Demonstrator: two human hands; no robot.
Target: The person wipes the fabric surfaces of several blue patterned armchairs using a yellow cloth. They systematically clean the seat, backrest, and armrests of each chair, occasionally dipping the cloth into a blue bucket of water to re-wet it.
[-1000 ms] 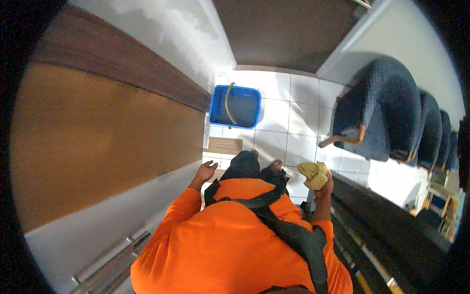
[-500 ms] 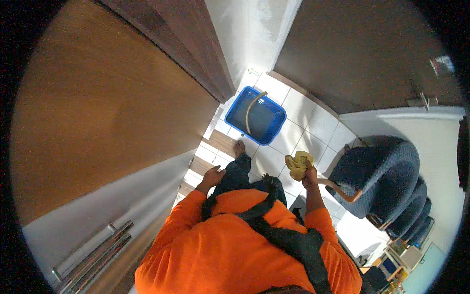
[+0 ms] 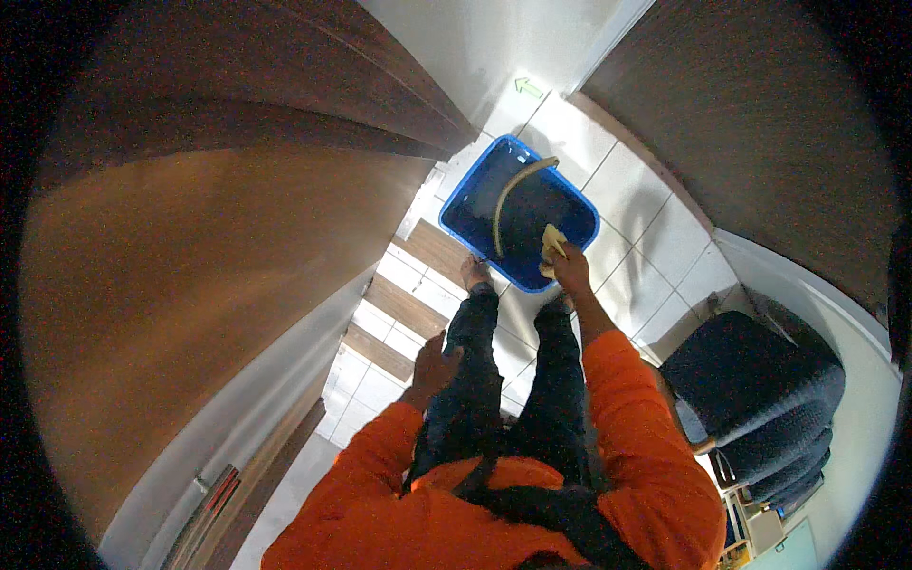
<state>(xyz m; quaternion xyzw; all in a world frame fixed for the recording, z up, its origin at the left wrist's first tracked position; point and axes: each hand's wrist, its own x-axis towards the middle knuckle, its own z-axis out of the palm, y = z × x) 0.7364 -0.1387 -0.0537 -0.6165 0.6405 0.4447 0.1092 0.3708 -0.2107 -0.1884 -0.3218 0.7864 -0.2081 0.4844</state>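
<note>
I see a yellow cloth, crumpled, at the near rim of a blue rectangular bucket on the tiled floor; bucket upright, pale handle across it, approx. dark inside, contents unclear.

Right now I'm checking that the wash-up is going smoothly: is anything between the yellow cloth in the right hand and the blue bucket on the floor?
Nothing visible. The right hand holds the yellow cloth at the rim of the blue bucket, over its open top. The bucket's pale handle arcs to one side, clear of the cloth.
</note>
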